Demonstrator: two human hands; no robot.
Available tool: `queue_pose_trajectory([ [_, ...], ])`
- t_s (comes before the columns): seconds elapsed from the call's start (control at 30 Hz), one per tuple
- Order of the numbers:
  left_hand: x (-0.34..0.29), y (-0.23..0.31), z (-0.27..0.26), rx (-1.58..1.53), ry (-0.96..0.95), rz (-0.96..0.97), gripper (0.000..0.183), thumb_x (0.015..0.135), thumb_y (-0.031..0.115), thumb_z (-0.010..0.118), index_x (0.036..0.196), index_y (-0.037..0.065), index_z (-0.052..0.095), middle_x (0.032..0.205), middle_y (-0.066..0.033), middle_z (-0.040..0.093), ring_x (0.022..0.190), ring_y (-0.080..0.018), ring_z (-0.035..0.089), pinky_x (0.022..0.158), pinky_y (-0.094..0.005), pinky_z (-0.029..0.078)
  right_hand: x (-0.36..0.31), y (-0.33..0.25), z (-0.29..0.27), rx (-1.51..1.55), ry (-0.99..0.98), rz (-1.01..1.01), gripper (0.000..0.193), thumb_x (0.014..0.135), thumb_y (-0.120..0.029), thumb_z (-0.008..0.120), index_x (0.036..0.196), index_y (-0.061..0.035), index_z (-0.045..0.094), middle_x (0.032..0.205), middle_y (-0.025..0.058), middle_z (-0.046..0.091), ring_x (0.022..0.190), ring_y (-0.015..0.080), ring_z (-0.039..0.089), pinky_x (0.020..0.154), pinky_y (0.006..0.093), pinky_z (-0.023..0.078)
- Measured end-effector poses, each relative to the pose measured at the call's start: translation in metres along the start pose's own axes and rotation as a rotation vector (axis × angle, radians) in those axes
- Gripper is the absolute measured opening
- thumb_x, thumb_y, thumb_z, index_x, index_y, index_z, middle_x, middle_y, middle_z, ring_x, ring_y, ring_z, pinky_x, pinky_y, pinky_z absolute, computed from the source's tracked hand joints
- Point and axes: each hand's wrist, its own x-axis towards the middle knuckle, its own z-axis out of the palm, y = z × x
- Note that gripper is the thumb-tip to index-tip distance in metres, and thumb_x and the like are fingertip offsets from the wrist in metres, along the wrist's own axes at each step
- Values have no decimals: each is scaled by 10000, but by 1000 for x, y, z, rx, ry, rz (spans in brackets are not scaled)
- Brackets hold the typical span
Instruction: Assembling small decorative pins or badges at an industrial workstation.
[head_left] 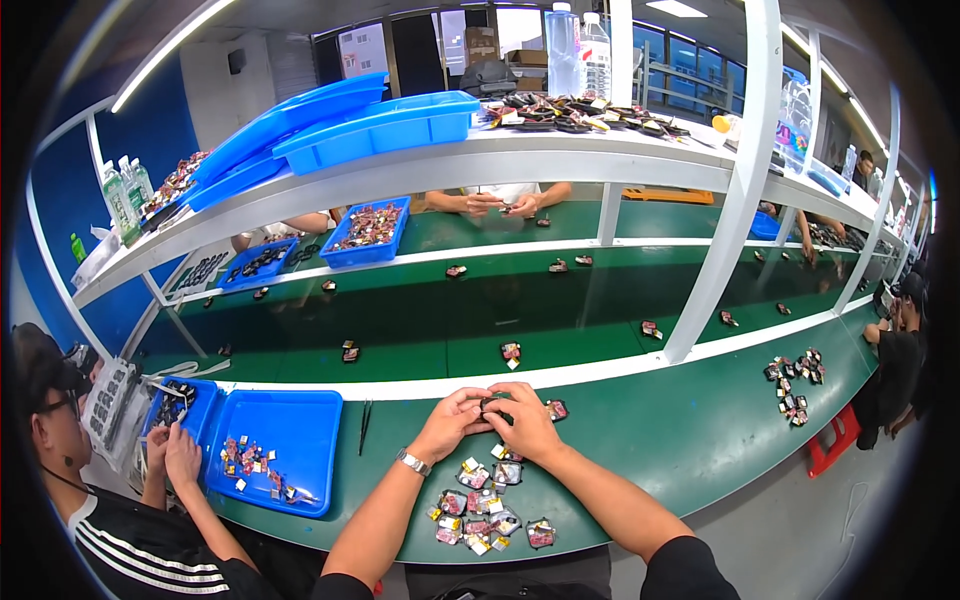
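My left hand [445, 430], with a metal-banded watch on its wrist, and my right hand [528, 430] meet over the green bench. Pinched between the fingers of both is a small black casing [494, 402], mostly covered by the fingertips. Just beyond my right hand lies another small electronic unit [557, 409] in a black housing. Between my forearms, several units [478, 503] with clear-looking housings, red wiring and white and yellow labels are spread on the bench. A pair of dark tweezers [364, 428] rests left of my left hand.
A blue tray [325, 430] with small wired parts stands at left, beside a co-worker [120, 520] handling parts. More units [793, 380] sit at right. Past a white rail, a green conveyor [430, 330] carries scattered units. Overhead, a shelf [430, 165] on white posts bears trays and bottles.
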Motion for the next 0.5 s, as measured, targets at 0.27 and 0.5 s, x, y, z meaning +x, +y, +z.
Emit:
queue_pose_trajectory([
  [0.27,0,-3,-3,-12,9,2,268,982,81,497,1245,29,487,1169,-110,597,1097,-203,600,950,-360,523,-4,1,5,50,11,61,143,785,-91,700,925,-69,715,1117,80,623,1087,282,548,930,381,460],
  [0.5,-2,-2,-2,-55,35,31,263,966,72,531,1224,31,499,1158,-114,604,1075,-199,612,936,-352,535,-3,0,10,92,53,77,151,782,-91,702,930,-74,724,1118,76,629,1092,286,547,932,388,461],
])
